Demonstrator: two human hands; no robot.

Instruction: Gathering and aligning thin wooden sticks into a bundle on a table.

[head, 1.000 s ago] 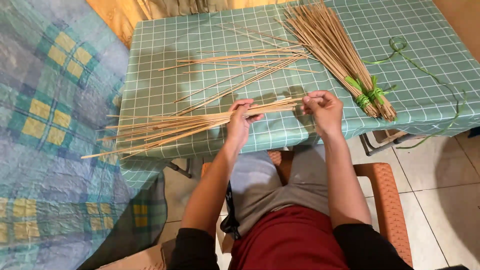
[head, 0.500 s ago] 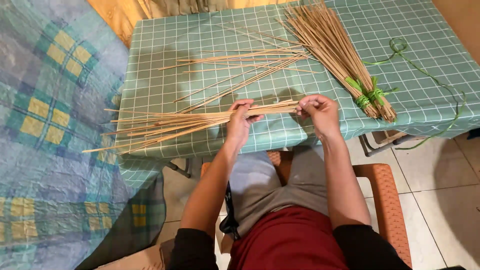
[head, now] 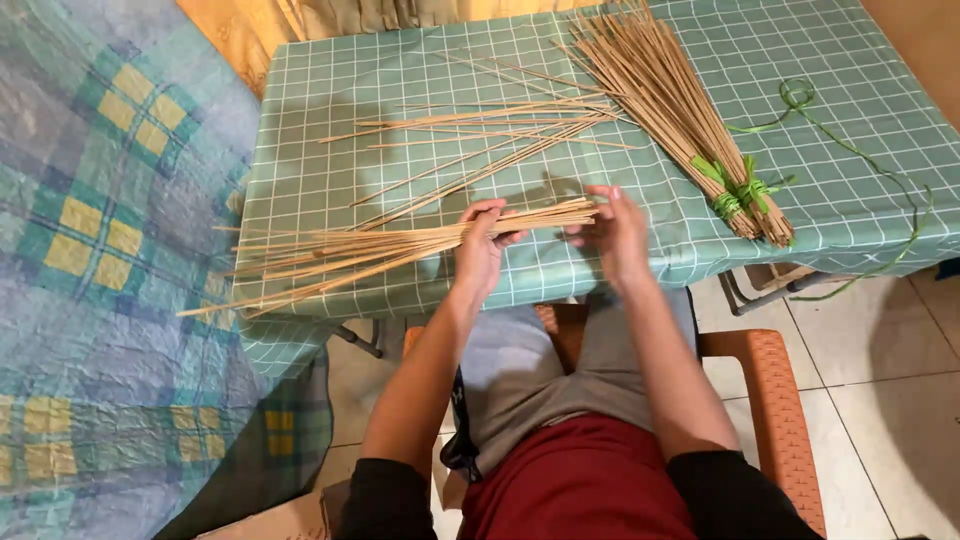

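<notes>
Since half a second ago the right hand (head: 612,232) has opened: its fingers, then pinched at the butt ends of the sticks, now stand flat and spread against those ends, a little blurred. The bundle has barely shifted.

The left hand (head: 480,240) is clenched around the loose bundle of thin tan sticks (head: 370,250) near its right-hand end; the sticks fan out toward nine o'clock, their tips reaching past the left edge of the green checked tablecloth (head: 320,180). The right hand grips nothing; its palm seems to touch or nearly touch the stick ends, though the blur keeps me from telling which.

At twelve o'clock from the hands a scatter of loose tan sticks (head: 480,130) lies on the cloth. At two o'clock lies a thicker bundle of tan sticks bound with green plastic string (head: 680,110), the binding (head: 735,190) near its lower end, and a loose length of green string (head: 850,140) trails toward three o'clock. An orange woven chair (head: 770,400) shows under the person.

Judging from this, the ends are being squared. It goes best with the left grip loose enough that the sticks can slide, and the right palm tapping flat and square to them, so none are bent or pushed askew.
</notes>
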